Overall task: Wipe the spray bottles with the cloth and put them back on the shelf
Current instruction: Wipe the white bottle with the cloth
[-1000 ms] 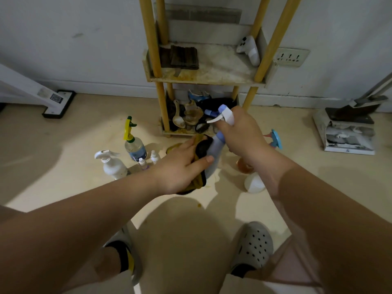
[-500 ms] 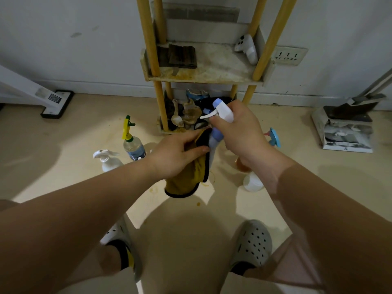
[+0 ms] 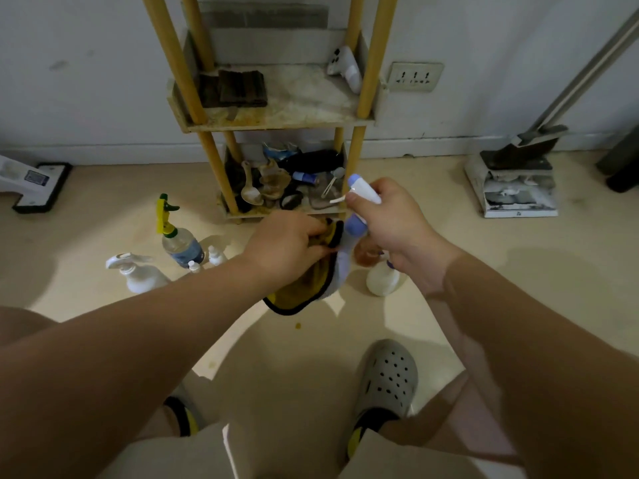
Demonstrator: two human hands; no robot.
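My right hand (image 3: pixel 394 229) grips the head of a white spray bottle with a lilac collar (image 3: pixel 354 229), held in the air in front of the shelf (image 3: pixel 276 121). My left hand (image 3: pixel 287 247) holds a yellow cloth with a black edge (image 3: pixel 301 292) pressed against the bottle's body; the cloth hangs below. On the floor to the left stand a clear bottle with a yellow-green trigger (image 3: pixel 176 236), a white trigger bottle (image 3: pixel 138 274) and two small white bottles (image 3: pixel 214 255). Another white bottle (image 3: pixel 382 280) stands under my right wrist.
The shelf's middle board carries a dark block (image 3: pixel 238 88) and a white game controller (image 3: pixel 345 67); its bottom board is full of clutter (image 3: pixel 287 181). A dustpan set (image 3: pixel 518 181) stands right, a mop head (image 3: pixel 31 184) left. My two shoes (image 3: pixel 387 385) are below.
Both hands have moved slightly right and up with the bottle. My left hand has slid the cloth up toward the bottle's collar, and more of the cloth hangs free below.
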